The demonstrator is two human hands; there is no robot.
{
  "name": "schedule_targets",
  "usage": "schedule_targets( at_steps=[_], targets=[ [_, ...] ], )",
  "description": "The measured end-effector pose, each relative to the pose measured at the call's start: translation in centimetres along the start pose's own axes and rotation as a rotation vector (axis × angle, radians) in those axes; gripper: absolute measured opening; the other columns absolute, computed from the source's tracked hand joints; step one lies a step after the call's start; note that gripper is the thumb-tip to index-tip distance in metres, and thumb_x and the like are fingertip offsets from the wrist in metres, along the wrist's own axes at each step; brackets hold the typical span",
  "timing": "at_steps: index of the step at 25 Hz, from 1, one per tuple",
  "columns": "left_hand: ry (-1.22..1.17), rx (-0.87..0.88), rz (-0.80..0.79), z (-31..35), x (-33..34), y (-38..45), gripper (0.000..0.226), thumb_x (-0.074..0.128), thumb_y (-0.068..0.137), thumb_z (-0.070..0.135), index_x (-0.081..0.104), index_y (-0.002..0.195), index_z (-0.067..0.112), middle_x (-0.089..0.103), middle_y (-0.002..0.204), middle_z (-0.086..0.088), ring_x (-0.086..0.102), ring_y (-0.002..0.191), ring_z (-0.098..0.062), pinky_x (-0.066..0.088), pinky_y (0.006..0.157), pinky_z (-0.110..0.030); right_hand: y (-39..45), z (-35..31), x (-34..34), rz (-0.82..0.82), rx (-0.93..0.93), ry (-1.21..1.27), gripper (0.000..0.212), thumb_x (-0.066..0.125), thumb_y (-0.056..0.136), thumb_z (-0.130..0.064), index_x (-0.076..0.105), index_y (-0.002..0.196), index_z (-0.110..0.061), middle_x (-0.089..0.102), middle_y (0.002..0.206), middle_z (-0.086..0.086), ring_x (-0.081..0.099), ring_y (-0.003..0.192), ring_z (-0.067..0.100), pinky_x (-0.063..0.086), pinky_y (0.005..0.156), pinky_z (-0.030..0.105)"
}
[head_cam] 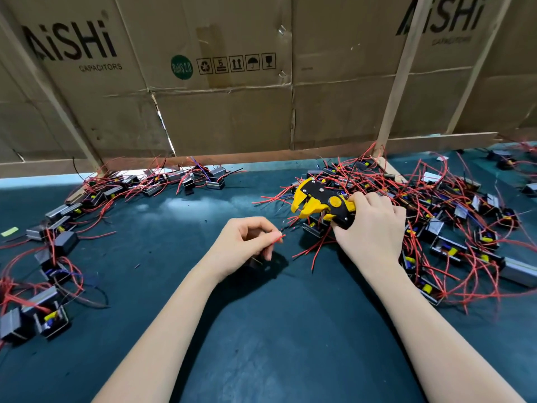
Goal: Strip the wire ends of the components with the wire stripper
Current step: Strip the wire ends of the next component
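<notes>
Head view: left hand (247, 245) pinches red wire end (279, 237), presenting tip toward wire stripper (319, 203); right hand (370, 225) clenches handles, jaws apart, ready.

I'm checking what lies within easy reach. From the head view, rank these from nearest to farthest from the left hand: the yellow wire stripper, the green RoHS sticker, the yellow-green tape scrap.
From the left hand:
1. Yellow wire stripper, just right, held in the right hand.
2. Yellow-green tape scrap, far left on the mat.
3. Green RoHS sticker, up on the cardboard wall behind.

Two bare forearms, left hand (244, 242), right hand (372, 228), no sleeves visible
</notes>
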State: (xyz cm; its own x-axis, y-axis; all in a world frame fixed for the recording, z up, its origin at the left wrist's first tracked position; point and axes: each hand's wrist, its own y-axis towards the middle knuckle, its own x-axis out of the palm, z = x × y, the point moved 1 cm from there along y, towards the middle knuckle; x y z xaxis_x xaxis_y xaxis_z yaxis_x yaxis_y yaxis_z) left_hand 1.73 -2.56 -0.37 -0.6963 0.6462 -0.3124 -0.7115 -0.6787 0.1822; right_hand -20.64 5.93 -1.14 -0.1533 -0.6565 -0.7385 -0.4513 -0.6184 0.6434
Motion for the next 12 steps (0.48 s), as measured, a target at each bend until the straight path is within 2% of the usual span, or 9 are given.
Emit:
schedule_targets(
  at_steps=[6,12],
  targets=[
    [-0.100,0.070,-0.010,0.4,0.3,-0.1,0.014,0.066,0.087,0.025,0.073,0.077,0.018,0.061,0.053,-0.001,0.049,0.050,-0.012,0.038,0.055,-0.014,-0.5,-1.0,-0.1,-0.026,-0.054,-0.039,0.040,0.077,0.067,-0.036,0.063,0.095,-0.011,0.062,0.092,0.009,0.055,0.092,0.033,0.031,0.080,0.041],
    [-0.032,0.029,0.074,-0.1,0.7,0.2,0.016,0.064,0.087,0.024,0.069,0.073,0.018,0.059,0.052,0.000,0.047,0.048,-0.011,0.036,0.053,-0.012,-0.7,-1.7,-0.3,0.014,-0.123,0.026,0.041,0.079,0.065,-0.039,0.063,0.092,-0.013,0.062,0.089,0.006,0.055,0.089,0.031,0.033,0.080,0.040]
  ],
)
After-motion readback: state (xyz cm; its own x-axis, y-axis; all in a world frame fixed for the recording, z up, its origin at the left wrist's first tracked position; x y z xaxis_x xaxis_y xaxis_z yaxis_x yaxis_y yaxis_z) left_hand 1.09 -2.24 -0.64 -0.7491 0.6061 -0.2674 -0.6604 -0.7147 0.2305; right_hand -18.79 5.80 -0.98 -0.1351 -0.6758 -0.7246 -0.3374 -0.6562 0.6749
